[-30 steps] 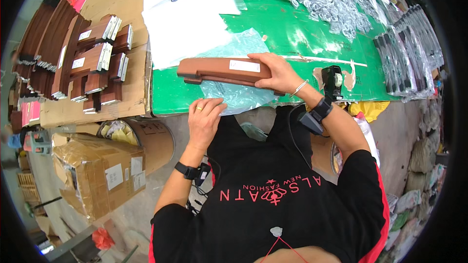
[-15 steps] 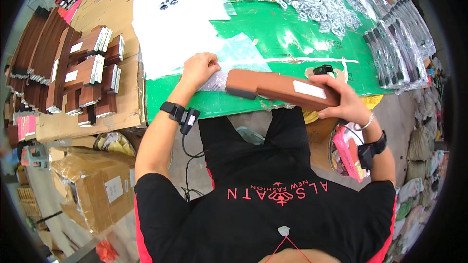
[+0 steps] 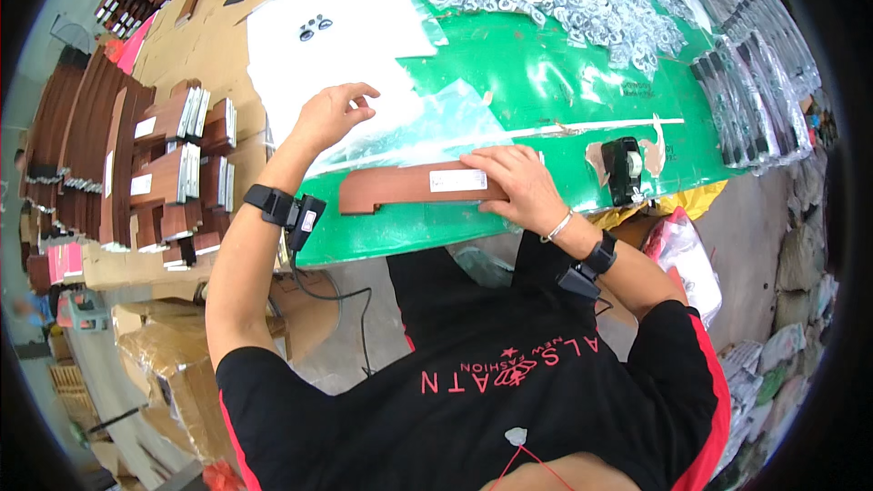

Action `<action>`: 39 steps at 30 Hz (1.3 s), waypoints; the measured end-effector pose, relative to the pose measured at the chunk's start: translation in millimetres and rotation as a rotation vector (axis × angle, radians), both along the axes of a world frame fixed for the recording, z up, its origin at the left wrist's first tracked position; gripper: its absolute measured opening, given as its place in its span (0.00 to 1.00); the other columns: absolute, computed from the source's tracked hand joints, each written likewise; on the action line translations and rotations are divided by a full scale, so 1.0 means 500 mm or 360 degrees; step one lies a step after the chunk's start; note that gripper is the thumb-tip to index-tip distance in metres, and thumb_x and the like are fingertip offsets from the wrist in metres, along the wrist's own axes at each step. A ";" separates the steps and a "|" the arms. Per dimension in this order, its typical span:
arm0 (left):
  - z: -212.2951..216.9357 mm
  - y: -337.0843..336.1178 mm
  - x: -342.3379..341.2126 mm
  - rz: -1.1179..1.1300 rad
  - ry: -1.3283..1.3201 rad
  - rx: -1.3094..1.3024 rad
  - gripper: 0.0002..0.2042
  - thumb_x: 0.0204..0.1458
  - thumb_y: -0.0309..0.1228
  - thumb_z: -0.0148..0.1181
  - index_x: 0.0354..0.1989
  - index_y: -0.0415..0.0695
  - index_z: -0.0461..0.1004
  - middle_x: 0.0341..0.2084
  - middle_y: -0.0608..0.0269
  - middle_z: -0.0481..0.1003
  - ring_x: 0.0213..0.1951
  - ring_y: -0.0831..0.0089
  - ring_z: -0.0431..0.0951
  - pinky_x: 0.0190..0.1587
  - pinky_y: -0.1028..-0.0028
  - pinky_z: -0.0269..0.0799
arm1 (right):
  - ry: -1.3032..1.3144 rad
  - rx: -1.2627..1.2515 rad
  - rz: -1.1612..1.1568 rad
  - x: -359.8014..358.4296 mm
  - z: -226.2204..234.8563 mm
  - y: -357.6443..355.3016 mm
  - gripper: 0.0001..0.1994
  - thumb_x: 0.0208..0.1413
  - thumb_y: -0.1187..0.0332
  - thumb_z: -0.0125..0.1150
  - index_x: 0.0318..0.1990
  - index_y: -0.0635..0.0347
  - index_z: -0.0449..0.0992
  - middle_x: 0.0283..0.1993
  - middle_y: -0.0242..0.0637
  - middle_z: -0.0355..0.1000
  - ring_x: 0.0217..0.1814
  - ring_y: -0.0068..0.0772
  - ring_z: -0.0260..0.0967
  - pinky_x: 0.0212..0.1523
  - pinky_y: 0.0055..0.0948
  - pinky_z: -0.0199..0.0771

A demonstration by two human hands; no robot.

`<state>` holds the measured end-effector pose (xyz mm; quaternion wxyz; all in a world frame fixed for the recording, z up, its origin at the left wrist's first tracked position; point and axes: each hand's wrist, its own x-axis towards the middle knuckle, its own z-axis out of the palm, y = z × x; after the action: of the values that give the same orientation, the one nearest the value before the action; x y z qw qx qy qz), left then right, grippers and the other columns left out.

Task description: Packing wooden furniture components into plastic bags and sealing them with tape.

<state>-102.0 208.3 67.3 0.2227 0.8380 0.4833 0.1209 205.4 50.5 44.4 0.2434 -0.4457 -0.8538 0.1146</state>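
**Wooden piece held flat at table's near edge**

The right hand (image 3: 516, 184) lay palm-down on the right end of a long brown wooden piece (image 3: 409, 189), fingers spread, pressing rather than clasping. The piece rested flat on the green table (image 3: 564, 91), along its near edge. The left hand (image 3: 333, 114), fingers loosely curled and holding nothing, rested on a clear plastic bag (image 3: 427, 127) just beyond the piece.

The right hand (image 3: 514, 184) covers the wooden bar's (image 3: 409, 189) right end; its label is unreadable.
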 end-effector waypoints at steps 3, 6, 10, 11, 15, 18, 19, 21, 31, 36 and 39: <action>-0.061 0.015 0.008 -0.0207 -0.0099 0.0009 0.25 0.51 0.39 0.65 0.59 0.55 0.72 0.50 0.60 0.76 0.52 0.60 0.75 0.54 0.64 0.71 | 0.0112 -0.0096 0.0065 -0.008 0.005 0.003 0.38 0.34 0.68 0.75 0.60 0.49 0.70 0.56 0.34 0.69 0.60 0.38 0.66 0.61 0.43 0.60; -0.058 0.017 0.095 -0.0328 0.0132 0.0172 0.27 0.47 0.44 0.68 0.57 0.54 0.73 0.50 0.60 0.74 0.53 0.58 0.73 0.54 0.62 0.70 | 0.0018 0.0039 0.0057 0.014 0.035 -0.006 0.38 0.34 0.68 0.75 0.60 0.49 0.70 0.56 0.34 0.70 0.60 0.37 0.66 0.62 0.44 0.60; -0.061 0.038 0.171 -0.0299 0.0522 0.0253 0.23 0.46 0.43 0.68 0.50 0.48 0.77 0.45 0.56 0.75 0.48 0.58 0.75 0.50 0.62 0.71 | -0.0234 0.0307 0.0042 0.051 0.074 -0.044 0.37 0.34 0.69 0.74 0.59 0.50 0.71 0.55 0.33 0.70 0.59 0.37 0.66 0.64 0.44 0.59; -0.060 0.046 0.177 -0.0312 0.0557 0.0153 0.19 0.45 0.42 0.69 0.44 0.47 0.77 0.41 0.57 0.76 0.45 0.59 0.76 0.47 0.62 0.72 | -0.0244 0.0289 -0.0023 0.064 0.084 -0.058 0.37 0.34 0.69 0.74 0.59 0.50 0.71 0.54 0.33 0.70 0.59 0.37 0.67 0.63 0.45 0.60; -0.055 0.021 0.146 -0.0259 -0.0007 0.0039 0.10 0.46 0.35 0.67 0.32 0.45 0.75 0.31 0.60 0.77 0.38 0.61 0.77 0.40 0.62 0.73 | 0.0036 0.0183 -0.0321 0.139 0.119 -0.084 0.36 0.33 0.71 0.75 0.58 0.54 0.73 0.54 0.36 0.72 0.58 0.42 0.68 0.60 0.42 0.61; 0.010 -0.096 0.151 -0.0210 -0.0301 0.0147 0.06 0.47 0.29 0.64 0.32 0.46 0.74 0.30 0.62 0.75 0.37 0.62 0.77 0.38 0.65 0.73 | 0.0618 0.0013 -0.0554 0.189 0.110 -0.074 0.37 0.37 0.71 0.75 0.60 0.59 0.70 0.58 0.42 0.71 0.58 0.42 0.69 0.59 0.37 0.65; 0.008 -0.143 0.143 -0.0240 -0.0276 0.0322 0.06 0.45 0.26 0.63 0.32 0.47 0.74 0.30 0.63 0.75 0.36 0.63 0.76 0.37 0.65 0.73 | 0.0734 -0.0010 -0.0552 0.185 0.113 -0.062 0.36 0.38 0.69 0.75 0.61 0.59 0.69 0.58 0.42 0.71 0.59 0.41 0.69 0.60 0.36 0.65; -0.004 -0.222 0.125 -0.0351 -0.0165 0.0607 0.08 0.42 0.24 0.62 0.32 0.48 0.74 0.31 0.65 0.74 0.35 0.64 0.75 0.37 0.66 0.72 | 0.0856 -0.0030 -0.0540 0.163 0.116 -0.027 0.36 0.40 0.68 0.75 0.61 0.59 0.69 0.58 0.43 0.71 0.59 0.41 0.69 0.60 0.35 0.65; -0.116 -0.405 0.100 -0.0176 -0.0064 0.1037 0.11 0.43 0.27 0.58 0.37 0.45 0.77 0.34 0.65 0.73 0.36 0.68 0.73 0.39 0.69 0.70 | 0.0172 0.0039 -0.0079 -0.020 0.032 0.003 0.39 0.38 0.58 0.75 0.62 0.52 0.67 0.54 0.40 0.70 0.58 0.46 0.65 0.55 0.40 0.62; -0.053 -0.354 0.036 0.0001 -0.0122 0.1088 0.08 0.48 0.29 0.61 0.38 0.49 0.77 0.28 0.63 0.73 0.34 0.67 0.74 0.34 0.68 0.71 | -0.0072 0.0088 -0.0030 -0.010 -0.007 -0.001 0.42 0.34 0.64 0.77 0.63 0.52 0.66 0.55 0.38 0.68 0.57 0.44 0.64 0.53 0.39 0.61; -0.021 -0.198 -0.047 0.0550 -0.0162 0.0807 0.10 0.51 0.31 0.63 0.41 0.49 0.77 0.28 0.63 0.74 0.34 0.62 0.75 0.34 0.65 0.72 | -0.0180 0.0036 0.0032 -0.020 0.005 0.018 0.41 0.34 0.67 0.76 0.63 0.51 0.66 0.48 0.37 0.67 0.52 0.42 0.64 0.52 0.39 0.61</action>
<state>-125.6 109.0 56.6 0.0068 0.7651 0.5612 0.3156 195.3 59.4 47.0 0.1986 -0.4400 -0.8719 0.0820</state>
